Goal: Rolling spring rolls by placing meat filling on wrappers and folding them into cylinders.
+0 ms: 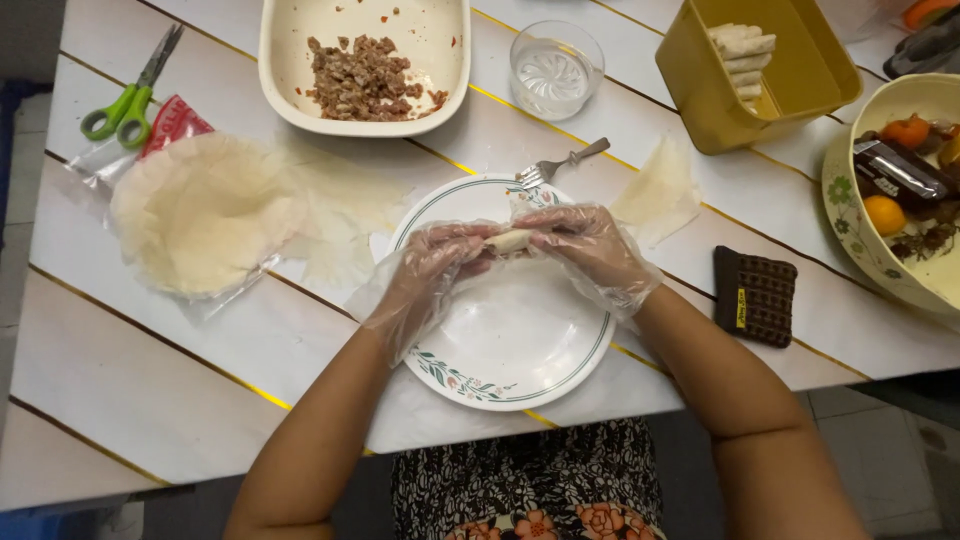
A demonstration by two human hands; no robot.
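Both hands wear clear plastic gloves and meet over a white plate (pixel 520 350) with a green rim and flower print. My left hand (pixel 435 265) and my right hand (pixel 585 245) each pinch an end of a small pale rolled wrapper (pixel 510 240), held just above the plate. A fork (pixel 560 163) rests on the plate's far rim. A stack of round thin wrappers (pixel 205 210) lies on plastic to the left. A cream dish (pixel 440 60) with brown minced filling (pixel 360 80) stands behind the plate.
A yellow tub (pixel 800 70) at the back right holds finished rolls (pixel 745 55). Also on the white plank table: a glass of water (pixel 556 68), green-handled scissors (pixel 130 95), a loose wrapper piece (pixel 660 195), a brown pouch (pixel 755 295) and a flowered bowl (pixel 850 220) with fruit.
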